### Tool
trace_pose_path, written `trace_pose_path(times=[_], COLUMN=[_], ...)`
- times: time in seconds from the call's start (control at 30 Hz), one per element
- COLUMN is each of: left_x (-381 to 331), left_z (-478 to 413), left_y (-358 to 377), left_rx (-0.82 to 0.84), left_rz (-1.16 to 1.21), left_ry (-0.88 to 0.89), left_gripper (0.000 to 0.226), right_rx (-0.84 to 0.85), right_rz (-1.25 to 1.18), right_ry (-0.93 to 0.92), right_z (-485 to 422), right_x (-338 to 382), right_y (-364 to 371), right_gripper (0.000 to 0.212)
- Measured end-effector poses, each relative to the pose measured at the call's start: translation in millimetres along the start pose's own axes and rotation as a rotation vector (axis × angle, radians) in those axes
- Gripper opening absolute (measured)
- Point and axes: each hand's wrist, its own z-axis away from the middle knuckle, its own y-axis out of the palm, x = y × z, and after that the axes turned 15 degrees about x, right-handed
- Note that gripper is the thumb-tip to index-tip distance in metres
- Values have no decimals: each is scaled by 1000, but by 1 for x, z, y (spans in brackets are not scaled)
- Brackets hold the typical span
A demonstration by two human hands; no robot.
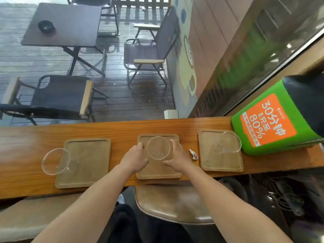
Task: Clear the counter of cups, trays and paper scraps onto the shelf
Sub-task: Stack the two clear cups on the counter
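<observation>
Three wooden trays lie in a row on the wooden counter [26, 137], each with a clear glass cup on it. The left tray [87, 155] carries a cup [56, 161] at its left edge. The middle tray [157, 171] has a cup [158, 147] standing upright near its far side. My left hand [135, 158] and my right hand [177, 156] flank that cup just outside its rim, fingers curved and low over the tray, holding nothing. The right tray [220, 162] bears a cup [228, 142] at its far right corner. A crumpled paper scrap [193, 153] lies between the middle and right trays.
A green and black box with an orange label [273, 123] stands on the counter's right end, touching the right tray's corner. A padded stool [171, 204] sits under the counter in front of me. Beyond the counter is a window onto a deck with a table and chairs.
</observation>
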Motion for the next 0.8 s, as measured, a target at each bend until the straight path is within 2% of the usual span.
trace_pose_path(times=[0.1,0.17,0.47,0.8], left_x=[3,4,4,7], left_z=[-4,-8,-10,26], left_y=[-3,-6,-20,-74], left_rx=[15,25,55,-134], left_rz=[132,184,289,304], left_ry=[32,66,153,263], left_gripper=[79,84,76,72], right_rx=[-23,-39,-39,-46], right_rz=[-100,-139,-254,-200], right_ry=[-70,-70,-122,-231], right_z=[-4,-6,3,11], right_x=[6,8,21,87], right_y=[4,8,9,-15], right_gripper=[100,97,81,72])
